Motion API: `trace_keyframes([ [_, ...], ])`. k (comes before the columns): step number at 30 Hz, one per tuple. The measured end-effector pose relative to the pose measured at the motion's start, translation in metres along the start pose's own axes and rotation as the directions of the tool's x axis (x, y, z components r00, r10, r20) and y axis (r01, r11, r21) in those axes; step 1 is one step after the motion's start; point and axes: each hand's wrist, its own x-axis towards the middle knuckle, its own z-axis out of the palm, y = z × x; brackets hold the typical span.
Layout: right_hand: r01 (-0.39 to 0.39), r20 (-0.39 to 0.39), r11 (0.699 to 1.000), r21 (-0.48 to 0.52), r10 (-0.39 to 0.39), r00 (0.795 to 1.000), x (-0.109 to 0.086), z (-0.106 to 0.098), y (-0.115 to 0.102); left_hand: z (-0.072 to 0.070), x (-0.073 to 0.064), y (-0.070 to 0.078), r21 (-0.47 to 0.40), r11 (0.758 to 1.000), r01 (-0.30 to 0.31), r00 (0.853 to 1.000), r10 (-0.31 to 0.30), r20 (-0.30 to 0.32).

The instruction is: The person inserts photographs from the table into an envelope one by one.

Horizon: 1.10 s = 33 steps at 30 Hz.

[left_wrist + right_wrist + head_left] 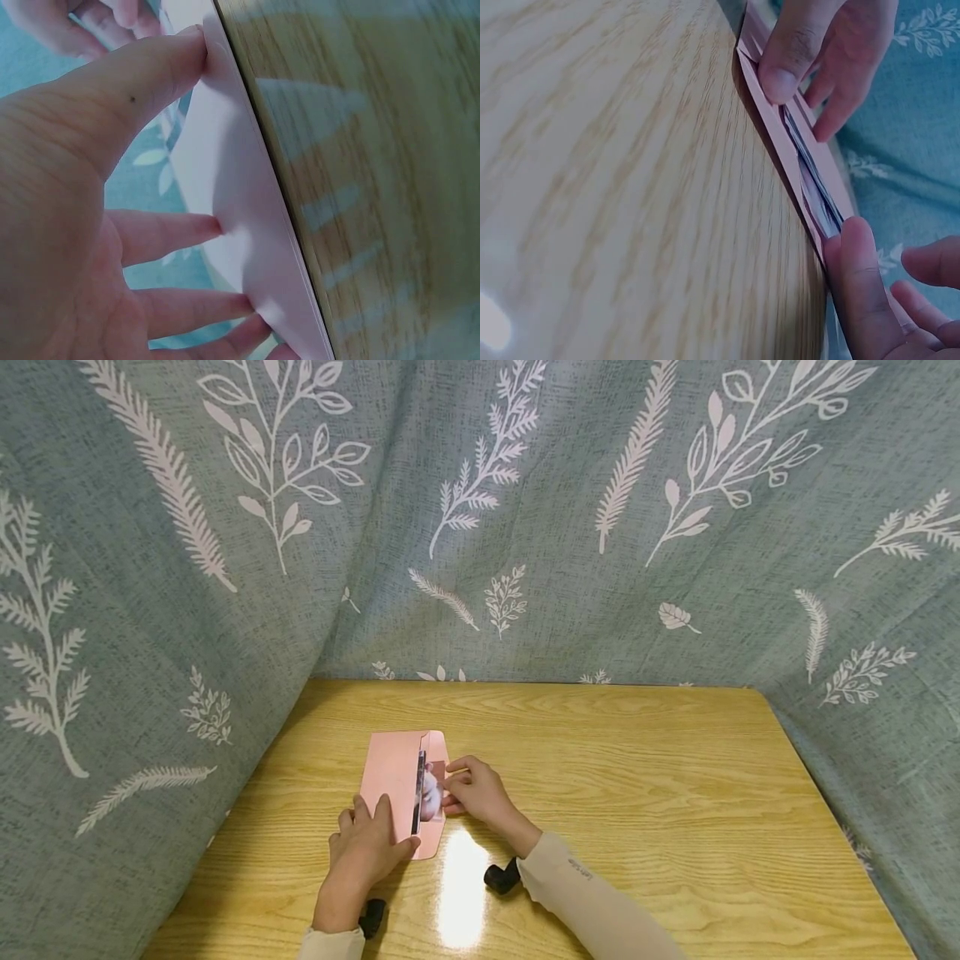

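Observation:
A pink envelope [392, 764] lies on the wooden table with its flap turned out to the right. From its mouth sticks a photo [431, 793] showing a pale furry animal; a dark-edged card or picture [417, 789] lies along the opening. My left hand [363, 847] rests on the envelope's near part, fingers spread and thumb by the mouth. In the left wrist view, the fingertips touch the pink paper [251, 187]. At the photo's outer edge, my right hand [480, 793] pinches it; in the right wrist view its other fingers [934, 262] stand apart.
Wood-grain tabletop [637, 777] extends to the right of the envelope. A leaf-patterned blue-green curtain [555, 527] hangs around the back and sides. Black wrist devices [502, 877] sit under both wrists, and a bright glare lies between the forearms.

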Motion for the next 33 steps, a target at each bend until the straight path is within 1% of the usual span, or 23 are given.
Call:
trace_keyframes([
  [7, -0.006, 0.002, 1.000, -0.001, 0.006, 1.000, 0.004, 0.007, 0.001, -0.001, 0.000, 0.001, 0.007, 1.000, -0.004, 1.000, 0.003, 0.005],
  [17, -0.010, 0.005, 0.999, 0.039, 0.010, 1.000, 0.007, 0.016, 0.002, -0.001, -0.001, 0.001, 0.013, 1.000, -0.003, 1.000, 0.003, -0.002],
  [23, -0.020, 0.009, 0.998, 0.057, 0.020, 1.000, 0.009, 0.021, 0.003, 0.000, -0.001, 0.001, 0.015, 1.000, -0.012, 1.000, 0.013, -0.019],
  [33, -0.002, 0.003, 0.998, 0.062, 0.002, 1.000, 0.010, 0.028, 0.003, 0.000, -0.002, 0.001, 0.006, 1.000, -0.023, 0.999, 0.024, -0.047],
])
